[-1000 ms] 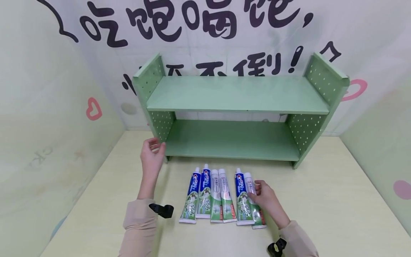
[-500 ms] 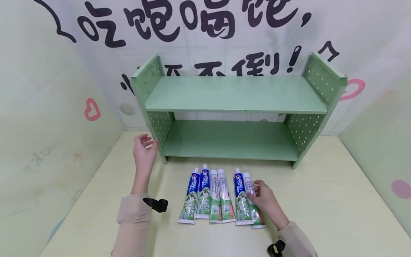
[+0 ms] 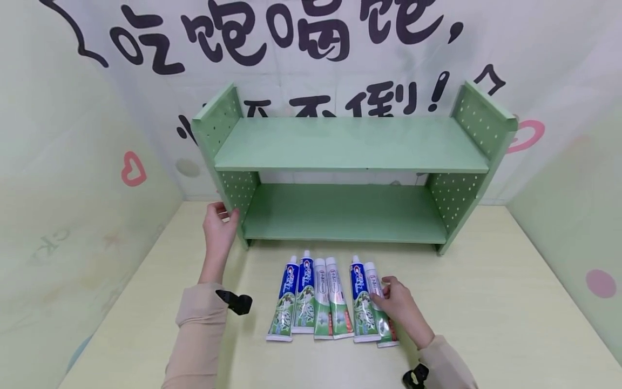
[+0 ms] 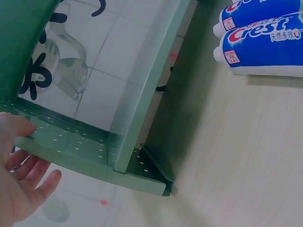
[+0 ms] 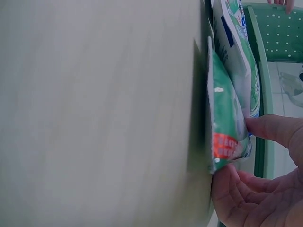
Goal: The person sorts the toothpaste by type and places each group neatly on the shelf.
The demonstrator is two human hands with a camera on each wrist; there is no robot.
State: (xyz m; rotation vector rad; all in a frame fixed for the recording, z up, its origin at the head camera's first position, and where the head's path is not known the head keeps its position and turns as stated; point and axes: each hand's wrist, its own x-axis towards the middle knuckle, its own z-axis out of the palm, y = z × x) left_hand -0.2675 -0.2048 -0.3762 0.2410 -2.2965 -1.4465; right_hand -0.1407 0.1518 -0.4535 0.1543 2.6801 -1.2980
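Observation:
My left hand point(image 3: 220, 226) holds the left side panel of a green two-tier shelf point(image 3: 350, 143). In the left wrist view the thumb point(image 4: 19, 125) lies on the panel's inner side and the fingers curl along its outer side. On the table, my right hand point(image 3: 400, 302) pinches the rightmost toothpaste tube point(image 3: 373, 278), white and green, thumb on its top and fingers at its right edge. Against that tube lies a blue Crest toothpaste tube point(image 3: 360, 286), partly overlapping it. To the left lie two blue Crest tubes point(image 3: 305, 286) and two white-green tubes point(image 3: 334, 286).
The shelf stands at the back of the pale wooden table point(image 3: 510, 302), before a white wall cloth point(image 3: 272, 81) with black writing. Both shelf boards are bare. Pale green side walls point(image 3: 63, 162) flank the table. A black camera sits on each wrist.
My left hand first moved left off the shelf's front corner, then closed onto the side panel. The right hand stays at the rightmost tube. The whole view has shifted slightly.

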